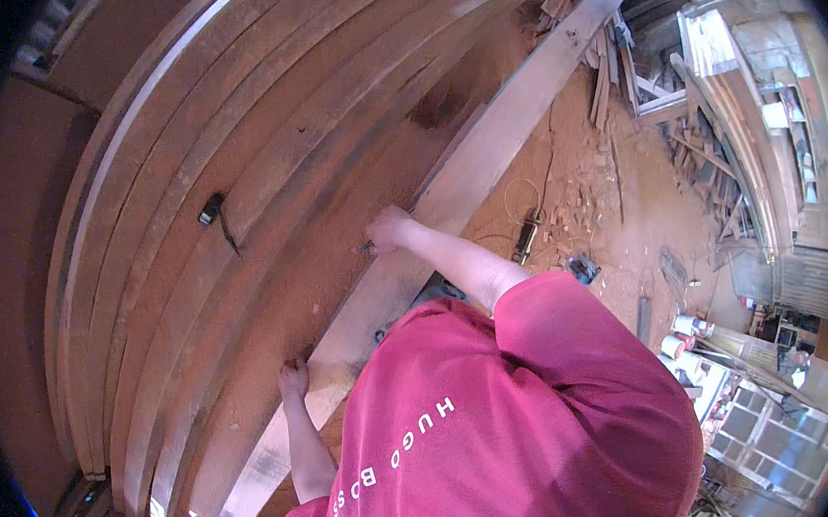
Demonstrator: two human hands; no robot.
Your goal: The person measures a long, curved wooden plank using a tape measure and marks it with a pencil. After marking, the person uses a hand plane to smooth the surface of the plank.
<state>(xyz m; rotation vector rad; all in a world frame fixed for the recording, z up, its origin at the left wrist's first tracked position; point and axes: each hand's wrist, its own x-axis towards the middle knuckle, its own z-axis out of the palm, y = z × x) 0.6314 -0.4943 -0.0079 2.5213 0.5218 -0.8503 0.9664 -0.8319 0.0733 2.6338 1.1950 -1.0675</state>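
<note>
A long pale wooden board [481, 152] runs diagonally from the far right down to the near left. My left hand [294, 380] is at the board's left edge, its fingers curled and mostly hidden. Farther along the same edge, my right hand [390, 229] is closed, with a small bluish tip showing below its fingers. What that tip belongs to is too small to make out. To the left of both hands, a small dark object with a thin tail [211, 209] lies on the stacked planks [170, 268].
Brown dust coats the planks. A corded power tool [528, 235] lies on the floor to the right, among wood scraps [575, 189]. Farther back are a heap of offcuts [709, 160], white buckets [677, 345] and glazed frames [774, 438].
</note>
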